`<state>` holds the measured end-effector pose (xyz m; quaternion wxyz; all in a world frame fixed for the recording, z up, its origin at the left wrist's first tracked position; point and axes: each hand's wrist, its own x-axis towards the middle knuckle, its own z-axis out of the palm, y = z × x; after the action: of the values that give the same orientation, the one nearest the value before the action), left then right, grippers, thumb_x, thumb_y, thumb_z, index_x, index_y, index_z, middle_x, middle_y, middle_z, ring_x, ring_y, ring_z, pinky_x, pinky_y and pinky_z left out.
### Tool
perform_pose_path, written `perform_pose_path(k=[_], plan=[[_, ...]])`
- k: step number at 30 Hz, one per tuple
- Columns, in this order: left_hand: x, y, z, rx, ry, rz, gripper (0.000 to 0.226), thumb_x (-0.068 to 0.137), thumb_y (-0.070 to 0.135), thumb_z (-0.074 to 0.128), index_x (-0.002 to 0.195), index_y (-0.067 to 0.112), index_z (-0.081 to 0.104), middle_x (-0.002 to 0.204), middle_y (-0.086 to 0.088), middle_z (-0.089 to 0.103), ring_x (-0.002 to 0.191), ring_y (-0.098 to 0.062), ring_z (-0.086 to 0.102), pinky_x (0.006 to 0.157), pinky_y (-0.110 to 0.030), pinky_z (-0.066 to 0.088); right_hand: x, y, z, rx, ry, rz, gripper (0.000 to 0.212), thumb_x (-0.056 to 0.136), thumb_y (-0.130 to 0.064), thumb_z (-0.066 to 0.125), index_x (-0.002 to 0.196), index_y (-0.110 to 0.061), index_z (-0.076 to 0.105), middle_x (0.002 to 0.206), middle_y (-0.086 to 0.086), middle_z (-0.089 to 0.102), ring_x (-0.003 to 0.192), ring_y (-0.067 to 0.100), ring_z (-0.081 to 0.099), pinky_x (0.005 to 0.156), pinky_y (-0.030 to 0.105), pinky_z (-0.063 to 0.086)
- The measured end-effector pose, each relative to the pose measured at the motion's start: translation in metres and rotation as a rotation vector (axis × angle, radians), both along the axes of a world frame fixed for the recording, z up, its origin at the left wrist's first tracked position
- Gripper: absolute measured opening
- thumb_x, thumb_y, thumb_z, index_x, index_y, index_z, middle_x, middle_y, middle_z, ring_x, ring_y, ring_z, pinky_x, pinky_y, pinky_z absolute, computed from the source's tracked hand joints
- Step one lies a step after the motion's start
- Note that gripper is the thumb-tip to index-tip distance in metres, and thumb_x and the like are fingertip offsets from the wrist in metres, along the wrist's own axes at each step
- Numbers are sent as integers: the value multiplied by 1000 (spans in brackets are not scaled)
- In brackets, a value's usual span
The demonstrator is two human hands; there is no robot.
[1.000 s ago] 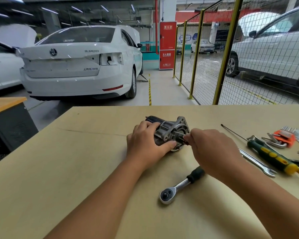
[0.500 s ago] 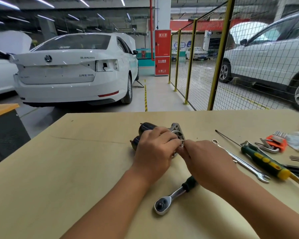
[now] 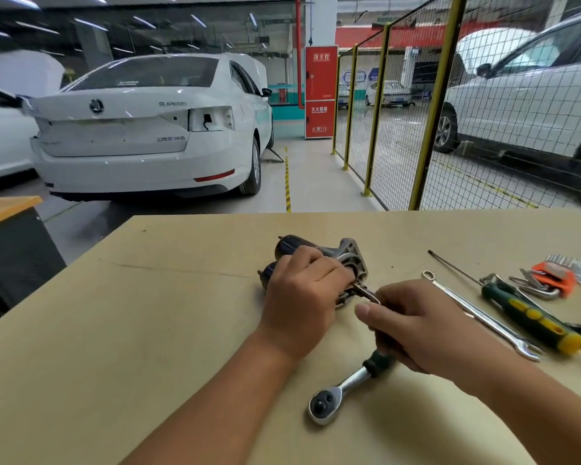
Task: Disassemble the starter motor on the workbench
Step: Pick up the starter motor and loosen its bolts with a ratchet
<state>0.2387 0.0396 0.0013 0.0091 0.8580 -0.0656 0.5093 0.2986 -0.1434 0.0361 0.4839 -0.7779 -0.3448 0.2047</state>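
Dark cylindrical starter motor with a grey cast-metal flange (image 3: 348,255) lies mid-bench on the tan wooden workbench (image 3: 148,330). Left hand (image 3: 304,297) curled over its body, gripping. Right hand (image 3: 416,325), just right of the flange, pinches a thin metal part (image 3: 366,293), possibly a bolt; blurred. Chrome ratchet wrench with black grip (image 3: 346,387) lies nearer; chrome combination spanner (image 3: 483,317) and green-and-yellow screwdriver (image 3: 530,317) at right.

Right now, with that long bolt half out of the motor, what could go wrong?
The bolt, pinched only in the right hand, might drop and roll across the workbench. The starter motor lies on its rounded side, so it could roll if the left hand lets go. The ratchet sits under the right wrist and may get knocked.
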Motion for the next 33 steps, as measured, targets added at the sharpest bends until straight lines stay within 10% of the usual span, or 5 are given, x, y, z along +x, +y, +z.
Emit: perform_pose_path(k=[7,16,26,33], plan=[[2,2,-1,-54,12,-24,14,81,1,78,89,12,80,87,0,75,84,-34,66,63,-45,54,1,1,-2,-234,-659,-85,43,94,-44,63,67,-10,59,62,9,62,58,28,55,57,42,46],[-1,1,-3,-170,33,13,15,81,14,83,96,14,79,97,3,76,92,-32,66,73,-47,53,0,3,0,88,442,-145,49,95,-49,63,67,-9,57,52,9,51,37,17,30,41,17,24],[-2,6,-4,-422,368,177,73,85,47,74,148,18,52,149,-2,52,134,-25,50,110,-43,41,4,5,-13,140,180,-204,33,94,-29,72,79,-4,59,55,9,61,35,18,40,37,22,31],[-4,16,-7,-474,439,167,57,97,40,66,148,17,55,152,-1,53,135,-26,50,115,-45,38,50,-31,17,80,-98,-190,29,89,-28,77,77,-3,66,58,14,67,39,21,51,38,28,40]])
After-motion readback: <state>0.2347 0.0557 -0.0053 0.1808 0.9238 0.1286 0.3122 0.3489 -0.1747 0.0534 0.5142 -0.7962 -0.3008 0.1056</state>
